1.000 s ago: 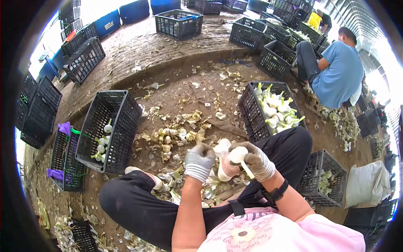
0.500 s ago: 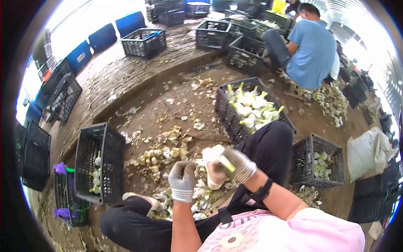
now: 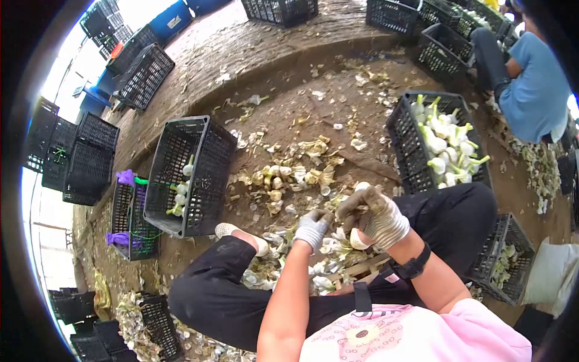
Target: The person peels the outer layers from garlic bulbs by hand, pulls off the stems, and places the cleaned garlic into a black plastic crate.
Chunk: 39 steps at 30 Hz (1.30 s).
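My left hand (image 3: 314,228), in a grey-white glove, is closed above the peelings between my legs; what it holds, if anything, is hidden. Just right of it, my right hand (image 3: 374,216), also gloved and soiled at the fingers, is raised with bent fingers; its palm side is hard to make out. Peelings and garlic scraps (image 3: 289,178) lie on the ground beyond both hands. A black crate (image 3: 410,145) full of trimmed garlic bulbs (image 3: 446,142) stands ahead to the right. Another black crate (image 3: 208,175), tilted, at the left holds several bulbs (image 3: 180,190).
A co-worker in a blue shirt (image 3: 534,90) sits at the upper right. A crate with some garlic (image 3: 512,253) and a white sack (image 3: 552,271) stand right of my knee. Purple cloth (image 3: 126,177) hangs on a left crate. More crates (image 3: 280,11) stand at the back.
The view has swung left, so the crates and co-worker appear farther right. My hands have come closer together. The pale green-white piece seen at my right hand earlier no longer shows there.
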{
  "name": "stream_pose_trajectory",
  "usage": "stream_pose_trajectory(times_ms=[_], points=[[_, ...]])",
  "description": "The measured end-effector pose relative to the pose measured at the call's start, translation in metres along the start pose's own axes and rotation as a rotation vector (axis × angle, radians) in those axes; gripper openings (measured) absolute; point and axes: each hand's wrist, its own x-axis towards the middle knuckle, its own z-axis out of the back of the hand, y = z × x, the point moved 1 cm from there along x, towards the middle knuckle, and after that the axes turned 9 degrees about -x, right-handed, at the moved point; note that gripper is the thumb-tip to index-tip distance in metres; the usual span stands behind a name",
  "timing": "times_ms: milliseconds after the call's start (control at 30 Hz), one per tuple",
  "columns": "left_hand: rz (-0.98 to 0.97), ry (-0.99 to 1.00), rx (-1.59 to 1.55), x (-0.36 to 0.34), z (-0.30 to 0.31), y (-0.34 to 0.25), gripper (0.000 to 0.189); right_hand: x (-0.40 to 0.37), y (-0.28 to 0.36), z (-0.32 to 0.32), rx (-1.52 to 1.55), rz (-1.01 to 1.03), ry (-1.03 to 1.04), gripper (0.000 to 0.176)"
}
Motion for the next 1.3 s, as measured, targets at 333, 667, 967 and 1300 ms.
stream_pose_trajectory(times_ms=[333, 667, 967, 1300], points=[[0.087, -0.775, 0.414, 0.120, 0.176, 0.082, 0.041, 0.044, -0.077, 0.077, -0.101, -0.352, -0.235, 0.031], [-0.164, -0.538, 0.796, 0.222, 0.173, 0.049, 0.048, 0.069, -0.093, 0.074, -0.279, -0.555, -0.302, 0.031], [-0.390, -0.522, 0.547, 0.110, 0.083, -0.030, 0.051, 0.072, -0.074, 0.053, -0.458, -0.283, -0.294, 0.038], [-0.594, -0.121, 0.451, -0.030, -0.017, -0.088, 0.062, 0.031, -0.049, 0.062, -0.016, -0.158, -0.326, 0.026]])
